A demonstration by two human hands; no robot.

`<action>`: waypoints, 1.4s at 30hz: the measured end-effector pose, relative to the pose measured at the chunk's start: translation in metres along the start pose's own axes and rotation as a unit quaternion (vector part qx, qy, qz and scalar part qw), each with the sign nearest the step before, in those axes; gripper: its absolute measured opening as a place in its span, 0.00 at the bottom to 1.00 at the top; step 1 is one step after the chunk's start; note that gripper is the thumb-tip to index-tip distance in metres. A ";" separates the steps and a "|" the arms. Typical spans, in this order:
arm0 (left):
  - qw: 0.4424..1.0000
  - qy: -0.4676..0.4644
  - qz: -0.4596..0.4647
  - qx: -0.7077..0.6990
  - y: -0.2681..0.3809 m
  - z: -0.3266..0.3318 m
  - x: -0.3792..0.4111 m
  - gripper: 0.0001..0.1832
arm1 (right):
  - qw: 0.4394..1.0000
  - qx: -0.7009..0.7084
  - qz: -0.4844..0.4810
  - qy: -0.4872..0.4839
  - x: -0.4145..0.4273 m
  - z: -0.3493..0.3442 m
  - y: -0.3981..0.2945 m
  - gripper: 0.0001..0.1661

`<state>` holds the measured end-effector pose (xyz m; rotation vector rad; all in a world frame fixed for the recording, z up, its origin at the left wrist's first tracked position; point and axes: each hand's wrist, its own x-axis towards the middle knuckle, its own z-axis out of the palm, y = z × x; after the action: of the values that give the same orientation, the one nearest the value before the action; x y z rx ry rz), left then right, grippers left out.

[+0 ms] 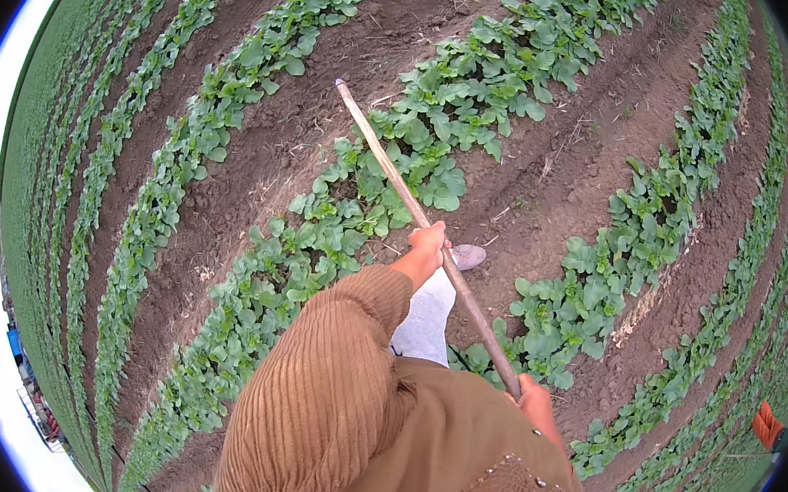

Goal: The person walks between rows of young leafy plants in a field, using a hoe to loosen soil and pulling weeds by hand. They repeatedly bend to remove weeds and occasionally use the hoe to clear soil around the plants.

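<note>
A long wooden handle [387,167] of a tool runs slantwise from upper left to lower right in front of my body. Around its middle closes my left hand [428,241], below a ribbed brown sleeve. My right hand [534,400] grips the lower end, close to my right side. The far tip [339,82] shows a small bluish end over bare soil; whether a blade sits there I cannot tell. Beneath the handle lies a row of leafy green plants [421,152].
My shoe [470,256] stands on the soil furrow [552,154] between two crop rows. Another leafy row [585,293] grows on my right, and further rows [183,147] curve away on the left. A person in orange [768,426] is near the right rim.
</note>
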<state>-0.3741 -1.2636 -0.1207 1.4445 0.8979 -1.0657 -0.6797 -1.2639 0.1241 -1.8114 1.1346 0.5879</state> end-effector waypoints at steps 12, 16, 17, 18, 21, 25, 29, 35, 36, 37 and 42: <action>0.998 -0.036 0.051 -0.029 0.028 0.012 -0.024 0.10 | 0.991 -0.002 -0.043 0.125 0.031 0.055 0.031 0.19; 0.995 -0.083 0.040 -0.042 0.023 0.041 -0.068 0.10 | 0.979 0.022 -0.049 0.197 0.018 0.059 0.051 0.18; 0.993 -0.107 0.037 -0.022 0.016 0.051 -0.081 0.10 | 0.976 0.043 -0.037 0.212 0.011 0.064 0.057 0.18; 0.991 -0.130 0.032 -0.004 0.007 0.060 -0.095 0.11 | 0.972 0.061 -0.025 0.226 0.001 0.073 0.066 0.18; 0.980 -0.182 0.053 0.052 -0.031 0.084 -0.107 0.11 | 0.963 0.122 0.019 0.239 -0.023 0.099 0.083 0.16; 0.952 -0.262 0.073 0.140 -0.061 0.127 -0.153 0.12 | 0.933 0.218 0.083 0.274 -0.047 0.121 0.077 0.14; 0.919 -0.334 0.081 0.191 -0.088 0.190 -0.169 0.12 | 0.903 0.297 0.102 0.292 -0.043 0.098 0.058 0.13; 0.876 -0.354 0.115 0.305 -0.115 0.265 -0.157 0.13 | 0.876 0.321 0.101 0.345 0.042 0.030 0.059 0.13; 0.870 -0.361 0.114 0.315 -0.124 0.271 -0.137 0.13 | 0.874 0.325 0.109 0.344 0.055 0.020 0.057 0.13; 0.871 -0.356 0.091 0.326 -0.133 0.272 -0.121 0.13 | 0.883 0.311 0.131 0.326 0.059 0.019 0.058 0.14; 0.867 -0.248 -0.041 0.431 -0.216 0.158 -0.061 0.09 | 0.888 0.326 0.242 0.216 0.010 0.084 0.057 0.18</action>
<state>-0.6175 -1.3888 -0.1342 1.6928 0.0699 -1.9389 -0.7202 -1.2055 0.0504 -1.0851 1.8488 0.0278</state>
